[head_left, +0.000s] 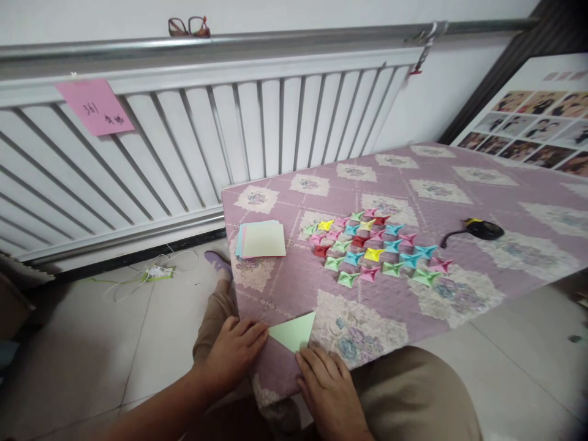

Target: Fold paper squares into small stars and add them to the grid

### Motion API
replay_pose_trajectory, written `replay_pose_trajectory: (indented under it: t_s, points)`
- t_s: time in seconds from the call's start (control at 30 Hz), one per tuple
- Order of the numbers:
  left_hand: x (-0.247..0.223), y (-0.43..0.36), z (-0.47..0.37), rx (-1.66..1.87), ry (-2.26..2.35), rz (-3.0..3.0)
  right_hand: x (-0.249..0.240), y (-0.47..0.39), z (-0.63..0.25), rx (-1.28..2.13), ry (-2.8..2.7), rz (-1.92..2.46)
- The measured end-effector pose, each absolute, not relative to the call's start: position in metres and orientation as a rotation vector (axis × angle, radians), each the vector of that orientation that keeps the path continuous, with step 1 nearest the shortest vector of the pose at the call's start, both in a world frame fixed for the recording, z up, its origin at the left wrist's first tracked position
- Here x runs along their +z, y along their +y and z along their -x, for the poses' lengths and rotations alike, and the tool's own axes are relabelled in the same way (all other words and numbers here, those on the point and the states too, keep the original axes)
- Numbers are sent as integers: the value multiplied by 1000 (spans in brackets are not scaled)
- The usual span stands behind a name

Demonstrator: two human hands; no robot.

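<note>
A light green sheet of paper [294,331], folded into a triangle, lies near the front left corner of the table. My left hand [239,349] is closed over its left corner, its fingers pressed together and its thumb hidden. At the triangle's lower right corner, the fingertips of my right hand [327,383] rest on the paper, stretched out with the thumb apart. Beyond them, several small folded paper pieces [374,254] in green, pink, yellow, blue and red stand in rows. A stack of paper squares [264,239] lies behind my left hand, with a pale sheet on top.
A patterned purple cloth [285,294] covers the table. To the right lies a black object with a thin curved arm [484,229]; a photo board [542,116] leans behind it. The radiator [271,122] runs along the wall. A power strip [158,272] with cables is on the floor.
</note>
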State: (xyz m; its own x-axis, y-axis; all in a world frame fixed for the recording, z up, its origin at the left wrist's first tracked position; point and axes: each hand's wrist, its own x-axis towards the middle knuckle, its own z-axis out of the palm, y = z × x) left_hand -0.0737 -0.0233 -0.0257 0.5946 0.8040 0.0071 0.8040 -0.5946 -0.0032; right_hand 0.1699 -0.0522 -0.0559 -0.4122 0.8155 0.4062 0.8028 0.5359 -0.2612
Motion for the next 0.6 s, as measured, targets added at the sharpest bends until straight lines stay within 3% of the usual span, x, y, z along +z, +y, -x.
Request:
replay_pose_trajectory:
  t_s: [0.4,0.6]
  points:
    - [-17,-27,70,7,-1476,2737,-45,-55,-181,-127,-2362,1224]
    - [-23,-29,69,-62,-1528,2726,-38,-50,-176,20,-2288,1315]
